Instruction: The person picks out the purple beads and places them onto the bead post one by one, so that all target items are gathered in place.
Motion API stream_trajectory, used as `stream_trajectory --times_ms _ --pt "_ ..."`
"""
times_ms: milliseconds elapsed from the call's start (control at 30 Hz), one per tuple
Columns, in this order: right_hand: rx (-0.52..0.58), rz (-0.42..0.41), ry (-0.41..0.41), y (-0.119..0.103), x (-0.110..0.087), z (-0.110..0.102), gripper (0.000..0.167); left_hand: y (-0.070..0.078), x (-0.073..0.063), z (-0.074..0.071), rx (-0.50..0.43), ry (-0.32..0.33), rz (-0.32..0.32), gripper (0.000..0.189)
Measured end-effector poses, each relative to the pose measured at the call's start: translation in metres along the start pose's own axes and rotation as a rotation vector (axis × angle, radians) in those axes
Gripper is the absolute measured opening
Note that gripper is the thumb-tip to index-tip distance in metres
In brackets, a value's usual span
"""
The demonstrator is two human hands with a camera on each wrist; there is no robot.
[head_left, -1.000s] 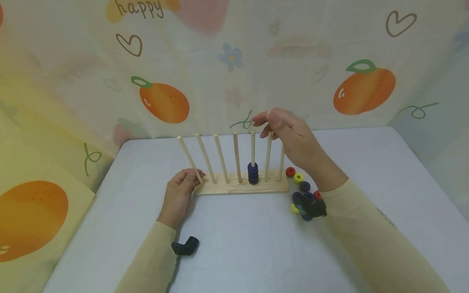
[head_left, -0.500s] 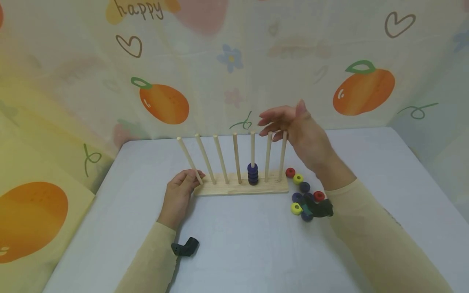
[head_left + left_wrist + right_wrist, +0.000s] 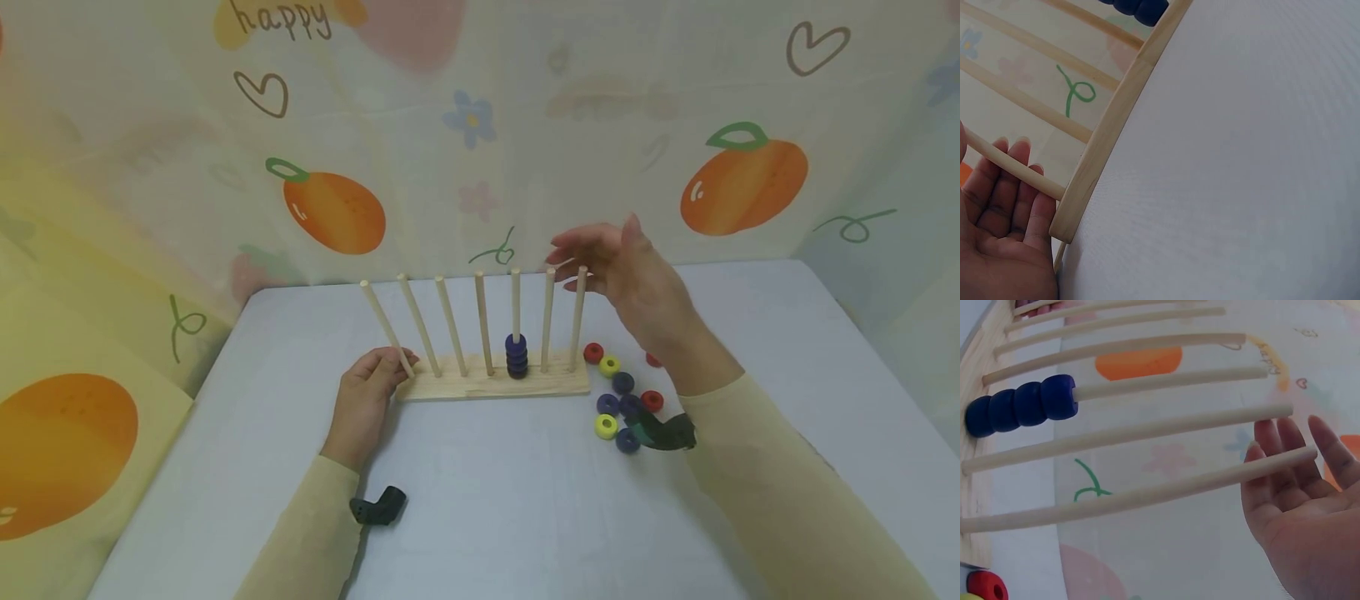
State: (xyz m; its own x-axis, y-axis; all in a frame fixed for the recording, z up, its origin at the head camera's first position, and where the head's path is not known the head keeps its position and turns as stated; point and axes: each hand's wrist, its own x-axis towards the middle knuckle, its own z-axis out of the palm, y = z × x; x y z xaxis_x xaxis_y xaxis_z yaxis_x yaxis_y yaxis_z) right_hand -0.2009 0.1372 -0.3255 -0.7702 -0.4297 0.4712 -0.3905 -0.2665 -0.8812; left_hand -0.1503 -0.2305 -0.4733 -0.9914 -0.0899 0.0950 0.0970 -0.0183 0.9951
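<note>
In the head view, the left hand (image 3: 363, 404) holds the rack (image 3: 457, 386) by its end peg (image 3: 387, 327), thumb in front, fingers behind. The right hand (image 3: 648, 292) has fingers loosely spread beside two pegs (image 3: 547, 321); loose beads (image 3: 622, 383) lie below them on the desk (image 3: 487, 500). Left wrist: fingers curve behind the end peg. Right wrist: fingers near two peg tips, contact unclear; four blue beads (image 3: 1027, 404) sit well apart from them.

Brown handwritten-style word "happy" (image 3: 281, 20), on the patterned backdrop (image 3: 585, 175), upper left
</note>
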Motion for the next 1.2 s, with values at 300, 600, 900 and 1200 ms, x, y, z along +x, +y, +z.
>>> stream_trajectory --times_ms 300,600,900,1200 --pt "-0.001 0.018 0.012 0.007 -0.016 -0.015 0.067 0.0 0.0 0.0 0.01 0.003 -0.003 0.049" --pt "-0.018 0.05 0.044 0.01 -0.035 -0.027 0.066 0.001 0.0 0.0 0.011 0.006 -0.005 0.049" --pt "-0.03 0.053 0.054 0.013 -0.057 -0.041 0.059 0.002 0.0 0.001 0.001 0.011 -0.01 0.047" --pt "-0.049 0.072 0.066 0.025 -0.081 -0.053 0.048 0.0 0.0 -0.001 0.001 0.009 -0.002 0.048"
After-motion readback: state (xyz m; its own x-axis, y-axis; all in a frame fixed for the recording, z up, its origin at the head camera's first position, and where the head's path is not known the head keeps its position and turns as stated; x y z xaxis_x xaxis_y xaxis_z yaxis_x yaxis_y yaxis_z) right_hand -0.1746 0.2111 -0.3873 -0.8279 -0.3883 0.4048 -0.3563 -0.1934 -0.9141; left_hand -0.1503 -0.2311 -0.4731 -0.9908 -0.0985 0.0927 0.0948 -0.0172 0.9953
